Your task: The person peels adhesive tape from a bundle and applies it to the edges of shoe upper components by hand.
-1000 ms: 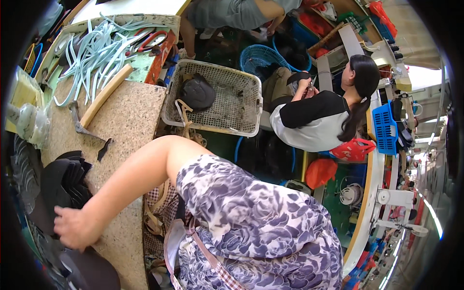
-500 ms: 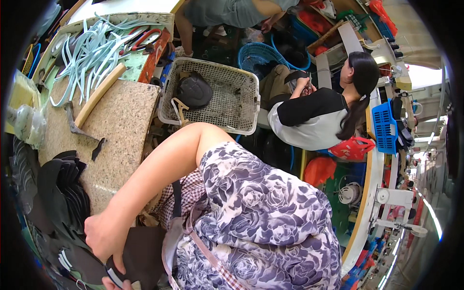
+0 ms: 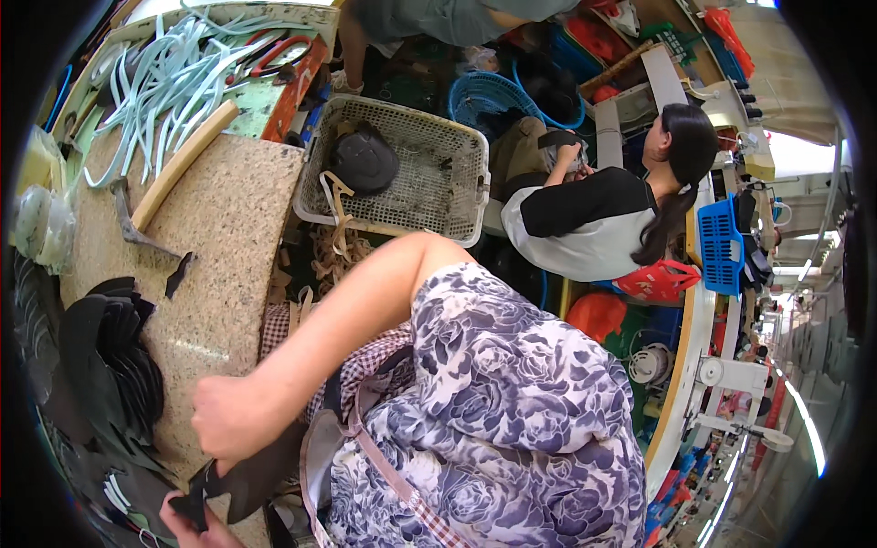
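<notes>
My right arm reaches across from the upper middle, and my right hand point(image 3: 228, 420) is closed on a dark, flat, curved piece of material point(image 3: 260, 475). At the lower edge my left hand point(image 3: 206, 530) pinches the pointed end of that dark piece, thumb and fingers closed on it. The rest of the piece lies between my hands and beside my floral shirt. Just left of my hands is a stack of black cut pieces point(image 3: 110, 365), layered on the speckled stone-topped table point(image 3: 219, 237). More dark pieces with pale stripes point(image 3: 119, 493) lie below the stack.
A hammer point(image 3: 183, 169) with a wooden handle rests on the stone top. Pale blue strips point(image 3: 155, 91) and red-handled scissors point(image 3: 279, 55) lie beyond. A grey plastic crate point(image 3: 429, 210) holds a black rounded piece point(image 3: 364, 160). A seated co-worker point(image 3: 585, 219) is at the right.
My right hand has shifted slightly right and up. My left hand has come further into view, moving left, and now pinches the dark piece's end. The whole view has shifted a little.
</notes>
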`<state>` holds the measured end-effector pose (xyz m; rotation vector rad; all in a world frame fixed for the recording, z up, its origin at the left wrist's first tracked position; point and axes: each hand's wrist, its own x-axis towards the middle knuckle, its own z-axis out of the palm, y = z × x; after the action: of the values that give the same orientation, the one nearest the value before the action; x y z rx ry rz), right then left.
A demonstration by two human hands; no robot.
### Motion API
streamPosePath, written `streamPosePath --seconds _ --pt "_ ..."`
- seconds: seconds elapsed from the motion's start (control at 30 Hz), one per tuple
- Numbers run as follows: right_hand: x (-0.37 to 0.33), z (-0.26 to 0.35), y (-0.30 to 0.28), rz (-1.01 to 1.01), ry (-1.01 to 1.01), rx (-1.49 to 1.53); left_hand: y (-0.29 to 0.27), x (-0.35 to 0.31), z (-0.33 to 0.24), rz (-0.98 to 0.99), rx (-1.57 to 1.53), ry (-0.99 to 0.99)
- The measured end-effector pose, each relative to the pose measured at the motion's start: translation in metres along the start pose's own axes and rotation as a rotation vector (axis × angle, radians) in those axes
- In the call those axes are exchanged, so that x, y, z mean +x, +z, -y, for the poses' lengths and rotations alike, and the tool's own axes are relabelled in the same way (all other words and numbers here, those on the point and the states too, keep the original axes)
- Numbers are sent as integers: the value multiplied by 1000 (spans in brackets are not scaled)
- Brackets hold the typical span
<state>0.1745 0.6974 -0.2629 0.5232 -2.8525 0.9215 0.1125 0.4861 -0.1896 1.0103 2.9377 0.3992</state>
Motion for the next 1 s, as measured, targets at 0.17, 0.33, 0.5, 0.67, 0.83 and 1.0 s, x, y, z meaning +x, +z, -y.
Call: streamPosePath --seconds 0.17,0.33,0.5,0.67,0.83,1.0 --pt "-15 -13 26 -561 -81 -140 56 2 -12 -28 -205 293" --pt "-12 -29 34 -487 -106 -93 61 9 -12 152 -138 242" --pt "-7 -23 25 -344 18 76 51 -1 -11 9 -374 107" --pt "-21 -20 -7 -320 159 69 57 17 -16 -99 -390 366" --pt "-16 -10 -12 -279 46 110 64 -8 -4 -173 -495 307" --pt "-26 -17 -17 -247 -96 -75 67 -7 -5 -158 -427 341"
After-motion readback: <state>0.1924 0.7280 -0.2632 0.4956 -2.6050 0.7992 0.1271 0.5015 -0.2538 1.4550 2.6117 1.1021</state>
